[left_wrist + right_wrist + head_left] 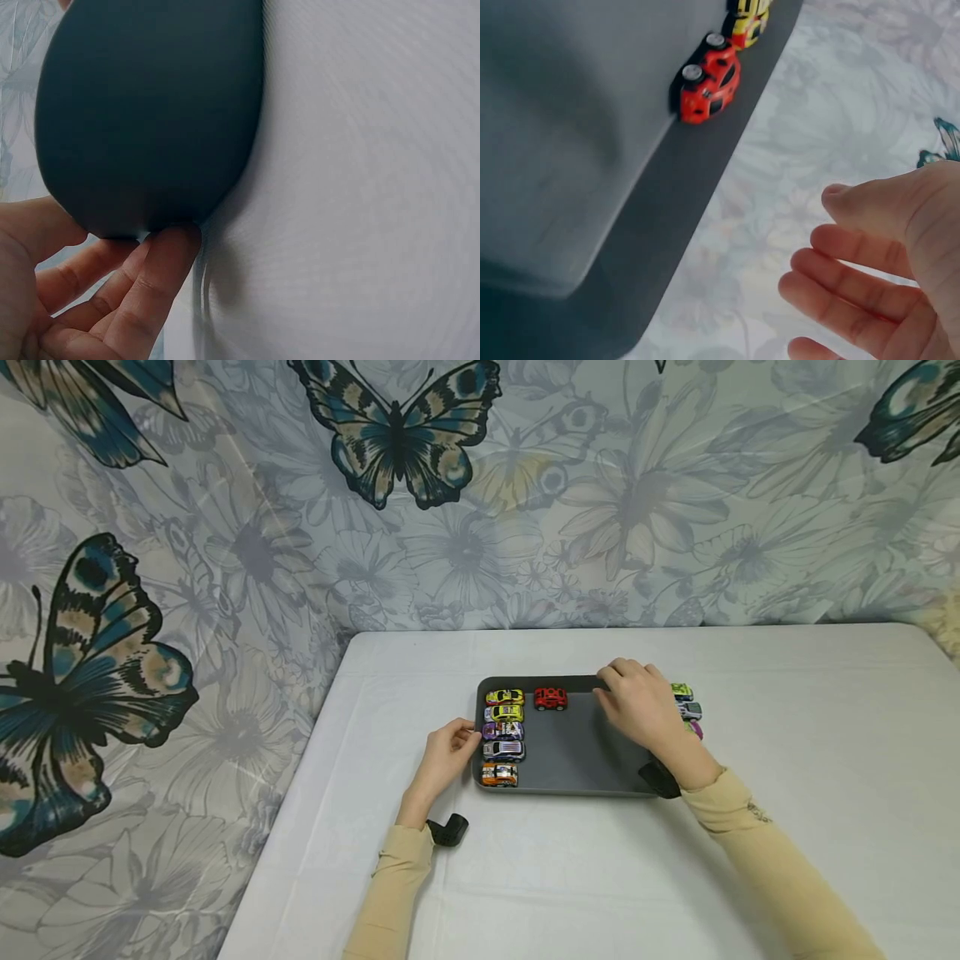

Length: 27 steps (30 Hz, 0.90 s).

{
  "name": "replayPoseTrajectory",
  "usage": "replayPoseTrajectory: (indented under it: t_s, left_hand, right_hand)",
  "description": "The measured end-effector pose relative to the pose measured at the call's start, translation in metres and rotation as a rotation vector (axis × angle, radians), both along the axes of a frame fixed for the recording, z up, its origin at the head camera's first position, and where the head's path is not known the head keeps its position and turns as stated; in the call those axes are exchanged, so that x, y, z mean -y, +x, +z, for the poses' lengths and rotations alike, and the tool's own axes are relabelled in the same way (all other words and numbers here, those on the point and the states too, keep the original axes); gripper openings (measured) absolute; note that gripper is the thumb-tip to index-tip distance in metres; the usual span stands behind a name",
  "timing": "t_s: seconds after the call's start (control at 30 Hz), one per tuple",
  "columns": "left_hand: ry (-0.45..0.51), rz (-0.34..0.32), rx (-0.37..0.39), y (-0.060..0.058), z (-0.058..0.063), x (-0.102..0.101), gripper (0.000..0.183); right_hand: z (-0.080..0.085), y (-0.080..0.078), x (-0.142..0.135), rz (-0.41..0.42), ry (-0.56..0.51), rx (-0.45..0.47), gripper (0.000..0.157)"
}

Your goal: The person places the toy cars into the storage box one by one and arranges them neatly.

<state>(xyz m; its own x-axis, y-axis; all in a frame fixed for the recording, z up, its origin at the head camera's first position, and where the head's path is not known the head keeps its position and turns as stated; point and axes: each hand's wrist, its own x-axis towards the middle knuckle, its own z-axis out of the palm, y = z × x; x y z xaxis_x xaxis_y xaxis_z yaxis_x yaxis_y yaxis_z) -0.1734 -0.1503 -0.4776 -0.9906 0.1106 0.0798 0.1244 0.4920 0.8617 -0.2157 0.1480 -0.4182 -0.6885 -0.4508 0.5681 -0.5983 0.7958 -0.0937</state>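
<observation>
A dark grey tray (pixel 573 756) lies on the white-covered table. Down its left side stand several toy cars in a column, from a yellow car (pixel 504 697) at the back to an orange car (pixel 499 775) in front. Beside the rear one is a red toy car with black spots (pixel 551 698), near the back wall. My left hand (pixel 446 756) grips the tray's left end between thumb and fingertips. Over the tray's back right part, my right hand (pixel 637 703) has loosely bent fingers; the right wrist view shows nothing in them.
To the right of the tray, partly hidden by my right hand, are a green car (pixel 681 692), a silver car (pixel 690 710) and a purple car (pixel 694 728). A butterfly-patterned cloth (pixel 450 560) hangs behind the table. Black cameras are worn on both wrists.
</observation>
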Motion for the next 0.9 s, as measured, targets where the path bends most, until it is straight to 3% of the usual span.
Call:
replayPoseTrajectory:
  t_s: [0.5,0.9]
  left_hand:
    - [-0.007,0.006,-0.001,0.000,-0.001,0.000,0.019]
    - [-0.002,0.013,0.008,-0.001,-0.003,-0.001,0.018]
  right_hand:
    - [0.004,0.014,-0.037,-0.036,-0.024,-0.024,0.016]
    - [-0.001,0.027,-0.073,-0.094,0.017,0.067,0.020]
